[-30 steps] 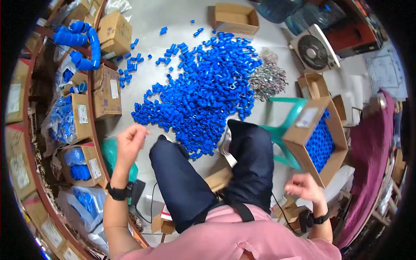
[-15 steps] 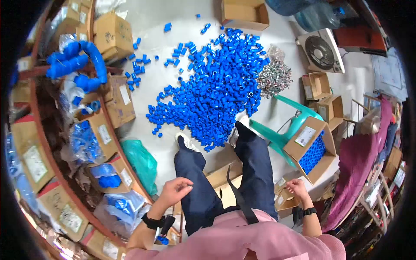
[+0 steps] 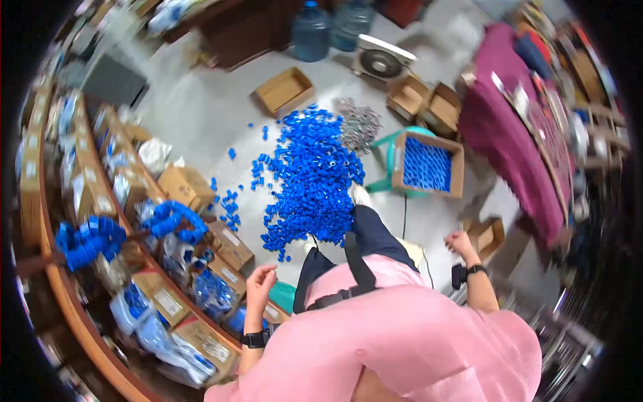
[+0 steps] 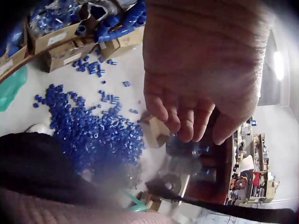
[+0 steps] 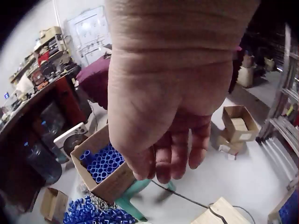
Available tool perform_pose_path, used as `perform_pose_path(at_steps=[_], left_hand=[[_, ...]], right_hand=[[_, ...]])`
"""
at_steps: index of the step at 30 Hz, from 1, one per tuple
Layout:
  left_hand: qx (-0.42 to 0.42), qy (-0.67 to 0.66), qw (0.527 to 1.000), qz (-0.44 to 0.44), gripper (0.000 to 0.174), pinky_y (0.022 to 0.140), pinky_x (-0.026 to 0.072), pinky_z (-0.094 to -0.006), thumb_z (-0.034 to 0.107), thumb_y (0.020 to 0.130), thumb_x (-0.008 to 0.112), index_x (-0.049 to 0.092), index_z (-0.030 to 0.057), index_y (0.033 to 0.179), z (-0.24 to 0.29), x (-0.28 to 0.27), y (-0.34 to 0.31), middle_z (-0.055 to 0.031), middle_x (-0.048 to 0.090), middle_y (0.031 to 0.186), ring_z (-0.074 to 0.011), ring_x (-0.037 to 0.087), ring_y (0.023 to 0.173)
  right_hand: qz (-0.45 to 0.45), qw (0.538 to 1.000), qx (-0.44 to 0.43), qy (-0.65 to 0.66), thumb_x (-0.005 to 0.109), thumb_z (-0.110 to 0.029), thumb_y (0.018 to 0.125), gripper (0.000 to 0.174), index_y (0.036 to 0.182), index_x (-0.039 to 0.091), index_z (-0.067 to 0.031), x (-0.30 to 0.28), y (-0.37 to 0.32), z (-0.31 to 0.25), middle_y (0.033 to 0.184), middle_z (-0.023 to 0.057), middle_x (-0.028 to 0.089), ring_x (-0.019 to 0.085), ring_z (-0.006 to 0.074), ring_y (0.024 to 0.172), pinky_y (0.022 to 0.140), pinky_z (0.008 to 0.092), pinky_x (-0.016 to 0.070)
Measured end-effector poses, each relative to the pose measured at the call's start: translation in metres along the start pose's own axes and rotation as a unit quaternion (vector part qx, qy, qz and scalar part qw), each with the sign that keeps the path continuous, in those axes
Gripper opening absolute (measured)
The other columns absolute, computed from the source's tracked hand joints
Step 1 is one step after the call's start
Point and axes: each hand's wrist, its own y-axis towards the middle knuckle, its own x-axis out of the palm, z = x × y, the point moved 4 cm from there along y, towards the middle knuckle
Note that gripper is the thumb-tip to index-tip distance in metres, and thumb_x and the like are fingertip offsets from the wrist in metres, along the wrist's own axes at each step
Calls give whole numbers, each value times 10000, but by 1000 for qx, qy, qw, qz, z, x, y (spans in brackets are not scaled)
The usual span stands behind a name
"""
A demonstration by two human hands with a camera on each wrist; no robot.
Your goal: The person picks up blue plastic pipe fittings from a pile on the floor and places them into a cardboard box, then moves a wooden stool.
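Observation:
My left hand (image 3: pixel 260 285) is raised beside the shelf, holding nothing; its fingers hang loosely bent in the left wrist view. Out to the right, my right hand (image 3: pixel 461 244) is empty too, with relaxed fingers in the right wrist view. A large heap of blue plastic pipe fittings (image 3: pixel 311 181) spreads over the floor in front of my legs. Right of it, a cardboard box (image 3: pixel 457 161) with blue pipe fittings (image 3: pixel 426 165) in neat rows sits on a green plastic stool (image 3: pixel 382 179). Neither hand touches the heap or the box.
Boxes of bagged fittings (image 3: pixel 213 291) fill the shelf on the left. A pile of small metallic-looking pieces (image 3: pixel 358 126) adjoins the heap. Beyond are an open carton (image 3: pixel 284 92), a fan (image 3: pixel 382 63) and water bottles (image 3: pixel 311 32). A purple cloth (image 3: pixel 499 127) covers something at right.
My body has risen from low with bent knees to more upright, and the view has swung so the heap looks smaller. Both hands moved along, staying empty.

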Motion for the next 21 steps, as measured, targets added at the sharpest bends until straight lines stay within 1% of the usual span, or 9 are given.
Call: perform_pose_path(at_steps=[4, 6, 10, 12, 14, 15, 17, 19, 21], left_hand=[[75, 59, 995, 5, 152, 610, 388, -184, 80, 818, 524, 558, 25, 955, 25, -40, -4, 16, 530, 748, -51, 481, 661], [101, 86, 991, -17, 153, 603, 387, -181, 79, 821, 521, 555, 23, 959, 31, -56, -7, 14, 529, 746, -52, 480, 656], [124, 124, 983, -62, 153, 575, 383, -175, 83, 831, 513, 548, 13, 962, 43, -74, -3, 7, 532, 737, -51, 479, 639], [107, 138, 981, -83, 156, 556, 376, -170, 83, 833, 515, 543, 2, 963, 50, -68, -1, 6, 531, 728, -45, 469, 624], [122, 151, 975, -107, 154, 553, 374, -168, 80, 832, 516, 542, 0, 962, 50, -66, 5, 8, 530, 726, -43, 467, 622], [132, 152, 973, -110, 152, 549, 371, -166, 77, 831, 516, 541, -1, 960, 48, -66, 7, 9, 528, 724, -41, 465, 620], [134, 166, 967, -137, 151, 556, 372, -164, 72, 832, 514, 539, -1, 962, 45, -65, 13, 9, 525, 720, -40, 469, 625], [137, 174, 964, -146, 155, 562, 371, -162, 69, 832, 513, 539, -3, 966, 44, -58, 15, 10, 522, 717, -40, 470, 626], [134, 177, 964, -148, 163, 576, 378, -165, 69, 831, 514, 537, -6, 974, 42, -52, 16, 7, 526, 729, -44, 477, 638]], right_hand=[[45, 997, 34, 61, 588, -192, 712, 172, 701, 616, -23, 59, -54, 53, 597, 52, 587, 554, 120, 515, 430, 251, 443], [-28, 997, 74, 7, 585, -173, 712, 161, 740, 619, -18, 99, -80, 86, 628, 43, 596, 557, 115, 532, 428, 259, 440], [8, 984, 134, 119, 590, -154, 719, 140, 743, 619, -19, 152, -141, 173, 637, 61, 606, 567, 129, 513, 414, 275, 445], [73, 974, 150, 152, 572, -155, 740, 141, 736, 614, -20, 149, -172, 207, 633, 72, 606, 563, 136, 499, 389, 288, 433], [200, 926, 178, 267, 548, -56, 700, 92, 717, 611, 10, 129, -198, 236, 552, 80, 559, 516, 156, 424, 393, 304, 406], [274, 922, 136, 239, 553, -89, 703, 107, 681, 595, 7, 123, -191, 269, 515, 81, 535, 473, 153, 383, 360, 303, 377], [354, 887, 148, 256, 557, -144, 705, 158, 636, 575, -3, 92, -201, 270, 473, 63, 510, 451, 146, 361, 338, 288, 347], [360, 875, 133, 296, 568, -208, 732, 199, 711, 586, -11, 67, -183, 271, 526, 45, 535, 453, 124, 381, 347, 261, 345], [305, 890, 114, 318, 583, -261, 738, 229, 782, 596, -37, 47, -174, 218, 621, 34, 571, 483, 109, 457, 394, 240, 369]])
